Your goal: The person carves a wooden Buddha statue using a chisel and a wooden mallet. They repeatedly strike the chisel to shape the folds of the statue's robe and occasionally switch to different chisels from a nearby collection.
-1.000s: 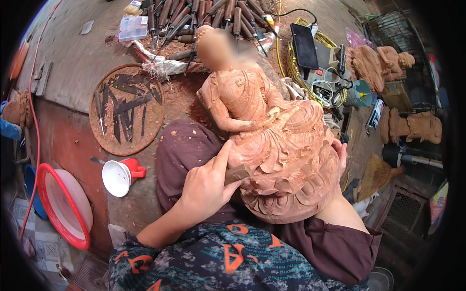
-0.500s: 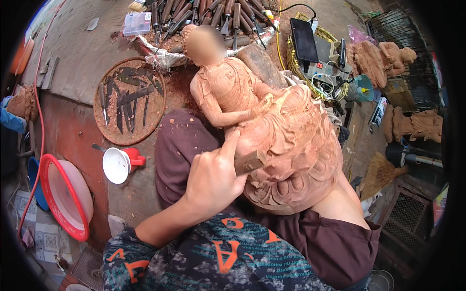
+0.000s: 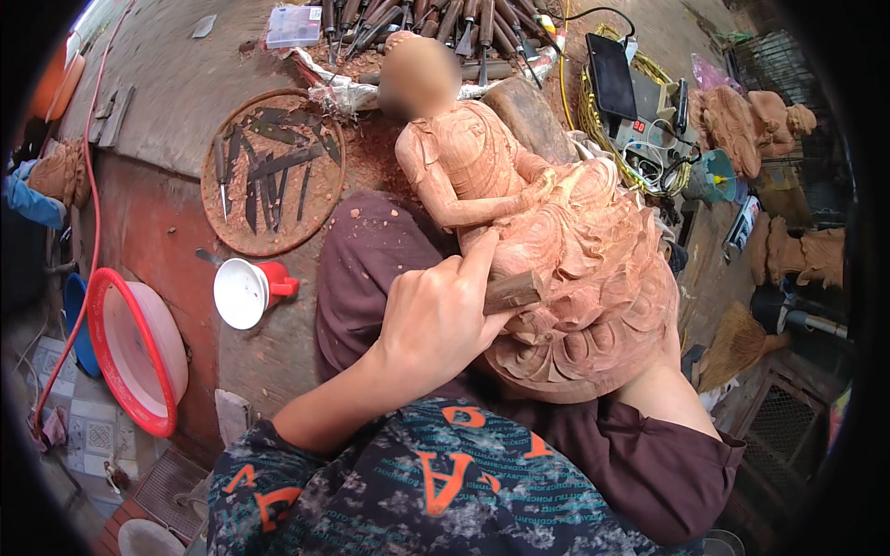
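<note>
A carved reddish-wood seated figure [image 3: 464, 153] lies tilted across my lap, its round petal-carved base [image 3: 575, 371] towards me. My left hand [image 3: 434, 310] is closed on a small flat brown block [image 3: 513, 292], pinched between thumb and fingers. The block rests against the carved folds by the figure's knee. My index finger stretches along the wood beside the figure's forearm. My right hand does not show; the carving hides the space behind it. Bare skin [image 3: 654, 394] shows at the base's right, coming out of my dark trouser leg [image 3: 649, 463].
A round tray [image 3: 215, 204] of flat dark blades lies at left, near a red-and-white mug [image 3: 243, 294] and a red-rimmed basin [image 3: 171, 398]. Many wooden-handled chisels [image 3: 487, 28] fill the far side. A phone [image 3: 612, 74], coiled yellow cable and a control box [image 3: 654, 130] lie right.
The whole scene has shifted slightly right and upward in the picture. My left hand keeps its grip on the block, at about the same place on the carving.
</note>
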`<state>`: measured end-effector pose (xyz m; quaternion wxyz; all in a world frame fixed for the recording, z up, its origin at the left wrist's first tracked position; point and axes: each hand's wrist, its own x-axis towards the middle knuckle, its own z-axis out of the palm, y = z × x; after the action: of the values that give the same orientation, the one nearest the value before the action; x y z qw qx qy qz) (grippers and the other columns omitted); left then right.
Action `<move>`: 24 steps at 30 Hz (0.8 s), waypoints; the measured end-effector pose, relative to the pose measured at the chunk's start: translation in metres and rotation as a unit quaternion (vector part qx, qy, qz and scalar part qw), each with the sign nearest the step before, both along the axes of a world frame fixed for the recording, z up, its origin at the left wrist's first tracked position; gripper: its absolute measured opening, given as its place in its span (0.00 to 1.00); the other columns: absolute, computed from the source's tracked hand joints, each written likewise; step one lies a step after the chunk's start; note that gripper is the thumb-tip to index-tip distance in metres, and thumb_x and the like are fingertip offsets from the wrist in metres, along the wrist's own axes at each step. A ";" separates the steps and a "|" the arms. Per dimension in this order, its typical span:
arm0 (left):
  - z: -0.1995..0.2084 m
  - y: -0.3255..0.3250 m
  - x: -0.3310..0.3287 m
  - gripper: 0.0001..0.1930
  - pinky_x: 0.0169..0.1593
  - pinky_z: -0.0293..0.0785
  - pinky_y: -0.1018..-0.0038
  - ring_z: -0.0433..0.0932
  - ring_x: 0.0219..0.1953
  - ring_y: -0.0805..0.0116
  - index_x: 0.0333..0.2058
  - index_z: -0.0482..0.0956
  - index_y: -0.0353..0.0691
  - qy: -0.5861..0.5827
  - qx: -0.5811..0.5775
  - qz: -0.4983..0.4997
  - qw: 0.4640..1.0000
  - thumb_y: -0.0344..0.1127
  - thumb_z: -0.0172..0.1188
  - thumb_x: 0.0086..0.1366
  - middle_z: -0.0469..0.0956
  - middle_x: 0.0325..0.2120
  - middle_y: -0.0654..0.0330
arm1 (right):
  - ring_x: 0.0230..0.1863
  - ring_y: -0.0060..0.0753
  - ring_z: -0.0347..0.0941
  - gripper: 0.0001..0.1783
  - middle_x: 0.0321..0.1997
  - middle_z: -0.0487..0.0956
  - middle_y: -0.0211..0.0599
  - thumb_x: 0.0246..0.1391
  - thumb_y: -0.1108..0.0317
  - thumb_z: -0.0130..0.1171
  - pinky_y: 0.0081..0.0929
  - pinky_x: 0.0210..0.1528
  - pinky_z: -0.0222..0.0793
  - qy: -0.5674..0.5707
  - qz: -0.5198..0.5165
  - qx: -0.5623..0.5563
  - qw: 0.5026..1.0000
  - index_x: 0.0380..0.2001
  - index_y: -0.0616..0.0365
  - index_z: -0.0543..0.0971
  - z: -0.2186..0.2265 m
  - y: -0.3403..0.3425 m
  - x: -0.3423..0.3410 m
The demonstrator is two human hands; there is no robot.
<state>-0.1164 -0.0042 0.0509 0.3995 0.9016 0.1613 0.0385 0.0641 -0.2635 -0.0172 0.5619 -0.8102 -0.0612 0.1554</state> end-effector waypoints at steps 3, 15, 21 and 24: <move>-0.004 0.000 -0.002 0.33 0.36 0.76 0.63 0.80 0.33 0.49 0.51 0.69 0.30 0.000 -0.001 0.006 1.000 0.43 0.69 0.50 0.78 0.30 0.44 | 0.42 0.34 0.72 0.22 0.39 0.77 0.41 0.62 0.54 0.41 0.30 0.49 0.67 -0.017 0.001 -0.021 1.000 0.40 0.64 0.73 -0.005 -0.006 0.003; -0.009 0.175 0.047 0.21 0.30 0.67 0.83 0.69 0.27 0.81 0.54 0.66 0.35 -0.062 -0.165 0.155 0.972 0.38 0.54 0.64 0.71 0.28 0.65 | 0.42 0.33 0.72 0.21 0.39 0.76 0.41 0.61 0.55 0.43 0.30 0.48 0.67 -0.099 0.024 -0.135 0.986 0.40 0.64 0.73 -0.054 0.062 0.016; -0.067 0.299 0.137 0.30 0.18 0.62 0.83 0.67 0.19 0.82 0.62 0.56 0.57 0.027 -0.170 0.193 0.966 0.36 0.56 0.63 0.71 0.22 0.66 | 0.42 0.33 0.72 0.20 0.39 0.76 0.41 0.61 0.56 0.44 0.30 0.48 0.67 -0.107 0.037 -0.136 0.984 0.40 0.64 0.73 -0.060 0.083 0.022; -0.095 0.304 0.167 0.29 0.32 0.69 0.77 0.72 0.30 0.73 0.56 0.67 0.53 -0.009 -0.037 0.112 0.993 0.25 0.56 0.54 0.75 0.34 0.61 | 0.42 0.33 0.72 0.20 0.39 0.76 0.41 0.61 0.56 0.44 0.30 0.48 0.67 -0.109 0.036 -0.147 0.982 0.40 0.64 0.73 -0.063 0.085 0.023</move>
<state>0.0501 0.2995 -0.0442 0.4272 0.8620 0.2592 0.0851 0.0870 -0.1783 -0.0804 0.4207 -0.8933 -0.1274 0.0939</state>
